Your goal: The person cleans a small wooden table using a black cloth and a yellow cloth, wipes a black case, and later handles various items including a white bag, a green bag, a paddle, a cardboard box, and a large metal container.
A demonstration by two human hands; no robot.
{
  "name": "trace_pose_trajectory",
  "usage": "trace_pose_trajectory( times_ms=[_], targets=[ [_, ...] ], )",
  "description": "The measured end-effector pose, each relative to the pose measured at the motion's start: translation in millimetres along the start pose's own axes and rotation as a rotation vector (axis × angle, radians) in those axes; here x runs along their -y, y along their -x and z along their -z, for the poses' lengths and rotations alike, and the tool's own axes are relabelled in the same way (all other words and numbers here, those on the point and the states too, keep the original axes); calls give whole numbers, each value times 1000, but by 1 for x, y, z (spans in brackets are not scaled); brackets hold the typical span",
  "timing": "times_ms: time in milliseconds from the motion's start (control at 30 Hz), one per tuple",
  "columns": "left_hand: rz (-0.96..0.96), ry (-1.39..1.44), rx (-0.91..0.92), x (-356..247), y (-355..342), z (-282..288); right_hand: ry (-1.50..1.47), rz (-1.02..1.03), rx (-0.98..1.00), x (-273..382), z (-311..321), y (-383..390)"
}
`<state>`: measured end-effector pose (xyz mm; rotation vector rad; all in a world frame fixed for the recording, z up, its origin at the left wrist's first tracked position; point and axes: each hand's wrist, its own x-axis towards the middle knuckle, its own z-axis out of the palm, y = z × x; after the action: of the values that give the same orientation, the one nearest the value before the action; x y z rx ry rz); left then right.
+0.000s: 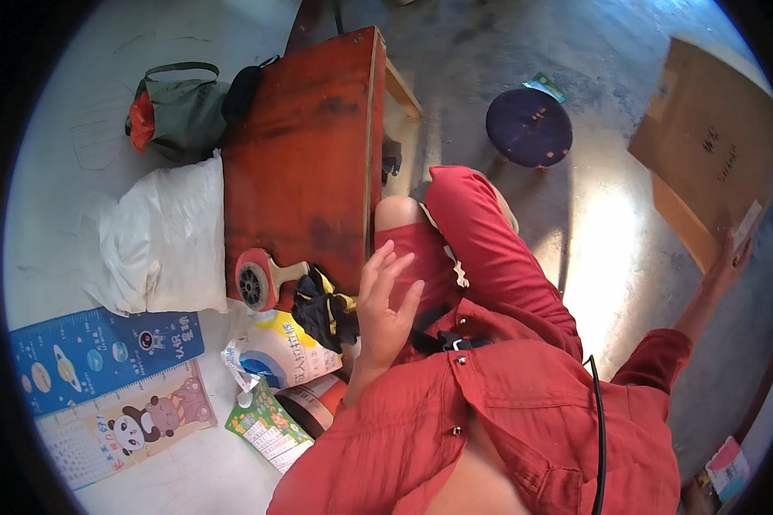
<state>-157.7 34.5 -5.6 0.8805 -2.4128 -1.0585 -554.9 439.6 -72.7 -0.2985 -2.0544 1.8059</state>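
Out on the right, a tilted brown cardboard box (pixel 704 112) shows dark lettering and a pale label (pixel 748 221) near its lower edge. The right hand (pixel 728 263) pinches that edge between its fingers; the left hand (pixel 385 311) hovers near the red-brown tabletop (pixel 305 163), fingers loosely spread.

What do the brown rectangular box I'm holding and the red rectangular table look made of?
Brown rectangular box: probably cardboard, matte, with flat tan faces and dark printing.
Red rectangular table: likely wood, painted or stained, slightly glossy; a pale wood-coloured leg shows beneath.
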Motion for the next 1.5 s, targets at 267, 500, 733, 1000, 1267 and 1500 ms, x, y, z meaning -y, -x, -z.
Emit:
trace_pose_trajectory(
  times_ms=[267, 500, 733, 1000, 1267, 1500],
  targets=[
    [-113, 59, -37, 0, 17, 3, 47, 398, 405, -56, 147, -32],
    [-276, 5, -40, -17, 5, 12, -316, -450, 214, -17, 74, 29],
    [-901, 48, 247, -108, -51, -78, -359, -453, 476, 43, 9, 84],
    [-702, -312, 112, -97, -131, -125, -338, -395, 527, 71, 14, 92],
    [-24, 564, 199, -11, -187, -47, -429, -587, 651, 89, 43, 30],
    [207, 1219, 280, -36, -168, 27, -354, -455, 835, 132, -36, 49]
  ],
)
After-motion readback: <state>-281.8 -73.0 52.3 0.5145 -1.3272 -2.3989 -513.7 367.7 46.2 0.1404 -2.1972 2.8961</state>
